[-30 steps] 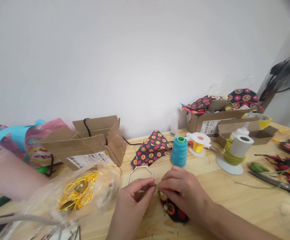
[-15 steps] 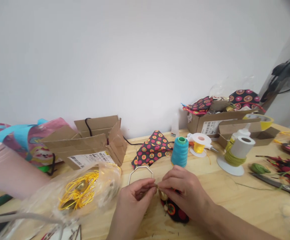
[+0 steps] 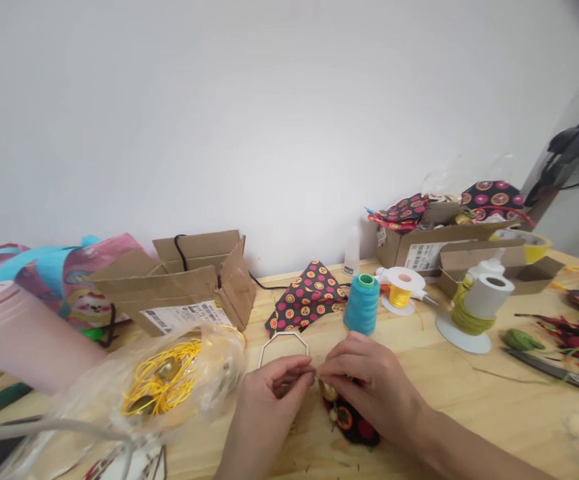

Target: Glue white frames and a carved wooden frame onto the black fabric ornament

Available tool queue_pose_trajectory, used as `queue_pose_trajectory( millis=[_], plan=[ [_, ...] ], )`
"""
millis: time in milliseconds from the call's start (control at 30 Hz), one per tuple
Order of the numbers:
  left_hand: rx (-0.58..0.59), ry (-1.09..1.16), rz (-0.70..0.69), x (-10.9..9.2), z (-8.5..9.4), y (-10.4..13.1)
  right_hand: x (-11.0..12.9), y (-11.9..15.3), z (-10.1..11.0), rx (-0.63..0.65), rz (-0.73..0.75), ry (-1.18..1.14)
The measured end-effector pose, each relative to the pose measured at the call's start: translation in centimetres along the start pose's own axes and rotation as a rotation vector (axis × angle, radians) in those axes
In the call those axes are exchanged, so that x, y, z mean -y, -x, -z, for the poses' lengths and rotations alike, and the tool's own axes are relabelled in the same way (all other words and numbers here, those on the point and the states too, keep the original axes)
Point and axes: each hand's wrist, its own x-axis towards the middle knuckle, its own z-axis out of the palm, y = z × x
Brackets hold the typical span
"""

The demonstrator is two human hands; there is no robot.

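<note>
Left hand (image 3: pixel 275 408) and right hand (image 3: pixel 372 381) pinch cord (image 3: pixel 316 373).

At bottom centre, we see the left hand (image 3: pixel 272 405) and right hand (image 3: pixel 372 383) pinching a thin strand (image 3: pixel 316 371) beside dark patterned fabric (image 3: pixel 353 424). A teal thread cone (image 3: pixel 361 311) stands right of centre; at lower left, a clear bag (image 3: pixel 219 363) holds yellow cords (image 3: pixel 162 375).

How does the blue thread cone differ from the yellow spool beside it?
The blue cone tapers toward a green top, while the yellow spool has wide white discs at both ends. Blue thread covers nearly all the cone's side; yellow cord fills only the spool's narrow middle. Both stand upright on the table.
</note>
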Motion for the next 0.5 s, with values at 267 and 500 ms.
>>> queue_pose_trajectory(
  millis=[267, 500],
  plan=[
    [0.032, -0.08, -0.045, 0.32, 0.13, 0.1, -0.21, 0.13, -0.07, 0.041, -0.06, -0.045],
    [0.056, -0.154, -0.117, 0.43, 0.25, -0.03, -0.21, 0.11, -0.06, 0.054, -0.083, -0.048]
  ],
)
